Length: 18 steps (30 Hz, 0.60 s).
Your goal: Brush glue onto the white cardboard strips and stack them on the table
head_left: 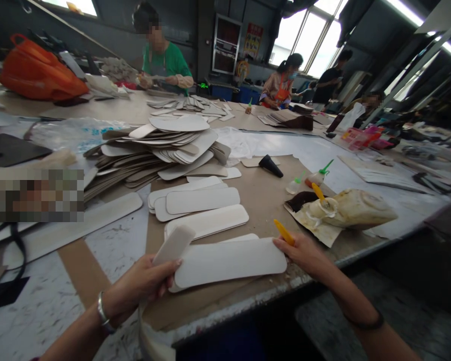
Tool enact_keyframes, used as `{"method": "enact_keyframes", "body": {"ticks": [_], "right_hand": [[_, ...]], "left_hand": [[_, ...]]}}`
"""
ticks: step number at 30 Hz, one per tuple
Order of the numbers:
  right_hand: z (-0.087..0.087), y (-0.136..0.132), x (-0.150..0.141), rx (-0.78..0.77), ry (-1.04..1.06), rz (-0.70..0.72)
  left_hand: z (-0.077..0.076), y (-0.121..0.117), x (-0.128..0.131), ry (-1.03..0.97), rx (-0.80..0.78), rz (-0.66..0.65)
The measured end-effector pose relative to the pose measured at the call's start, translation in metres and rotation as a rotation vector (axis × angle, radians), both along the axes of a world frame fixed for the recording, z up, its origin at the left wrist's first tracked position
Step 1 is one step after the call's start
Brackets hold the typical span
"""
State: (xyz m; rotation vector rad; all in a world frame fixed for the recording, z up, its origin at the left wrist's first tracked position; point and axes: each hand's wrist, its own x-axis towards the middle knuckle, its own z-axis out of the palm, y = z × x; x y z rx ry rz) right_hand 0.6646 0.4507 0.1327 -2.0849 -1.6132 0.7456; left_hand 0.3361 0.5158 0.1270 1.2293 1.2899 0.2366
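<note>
My left hand (pixel 150 281), a silver bangle at its wrist, is closed on a small white strip (pixel 177 241) that stands tilted up. Its fingers also meet the left end of a long white rounded panel (pixel 231 263). At the panel's right end is my right hand (pixel 304 250), closed on a yellow-handled tool (pixel 284 232) whose working end I cannot make out. Its fingertips touch the panel's corner. Just beyond lie more white panels (pixel 206 220) in short overlapping stacks on brown paper.
A large heap of white pieces (pixel 173 145) rises behind. To the right lie a glue-stained plastic bottle (pixel 361 208) with a yellow stick (pixel 317 191), small green-tipped bottles (pixel 317 178) and a black cone (pixel 271 166). Across the table, people work, one in a green top (pixel 173 62).
</note>
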Motion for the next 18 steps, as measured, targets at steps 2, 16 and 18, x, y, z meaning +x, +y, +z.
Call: {"method": "enact_keyframes", "body": {"ticks": [2, 16, 18], "right_hand": [[0.001, 0.001, -0.002, 0.098, -0.133, 0.000], [0.015, -0.007, -0.132, 0.380, 0.509, -0.115], [0.004, -0.002, -0.153, 0.280, 0.721, -0.124]], "left_hand": [[-0.006, -0.008, -0.003, 0.001, -0.008, 0.014], [-0.023, -0.029, -0.007, -0.122, -0.127, 0.121], [-0.025, -0.029, -0.007, -0.142, -0.136, 0.113]]}}
